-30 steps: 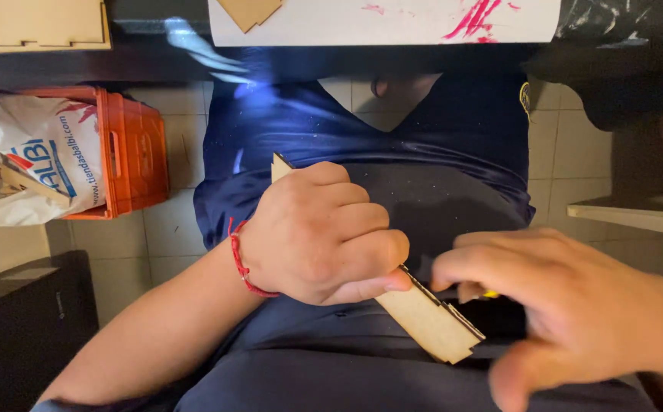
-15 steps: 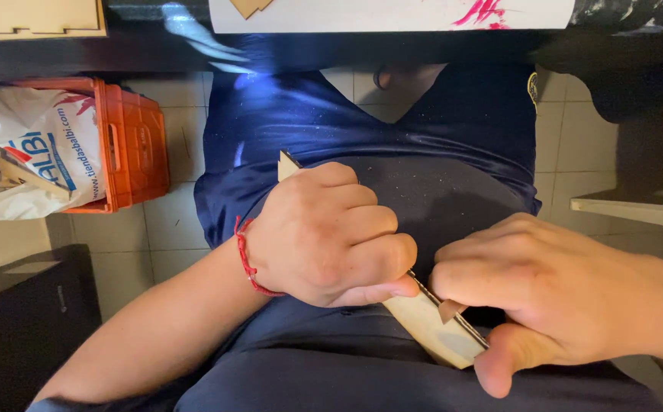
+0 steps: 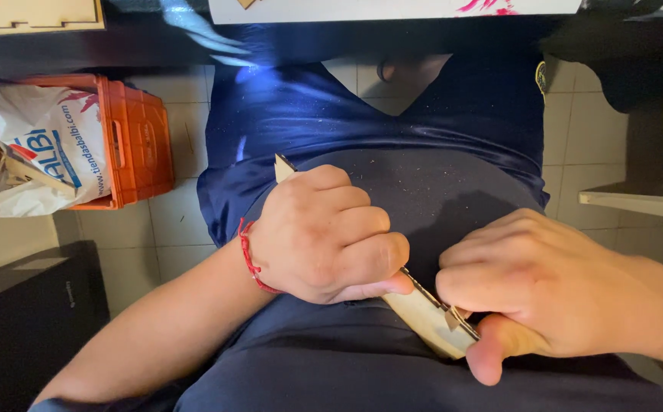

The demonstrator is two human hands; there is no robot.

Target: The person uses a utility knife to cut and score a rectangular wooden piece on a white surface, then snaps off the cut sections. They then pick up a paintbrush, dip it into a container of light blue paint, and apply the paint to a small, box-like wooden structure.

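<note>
Over my lap, my left hand is closed around a thin, pale wooden panel; one corner of the panel pokes out above my knuckles and its other end sticks out toward the right. My right hand pinches that lower right end, the thumb under it and the fingers curled over the top. A small piece seems to sit under the right fingertips, but I cannot make out what it is. A red string bracelet circles my left wrist. Fine sawdust specks lie on my dark blue clothes.
An orange plastic crate holding a white printed bag stands on the tiled floor at left. A dark box is at lower left. A tabletop edge with a light wooden box and a white sheet runs along the top. A pale shelf juts in at right.
My right hand has slid in along the panel and closed on its lower end, thumb now underneath. My left hand keeps the same grip.
</note>
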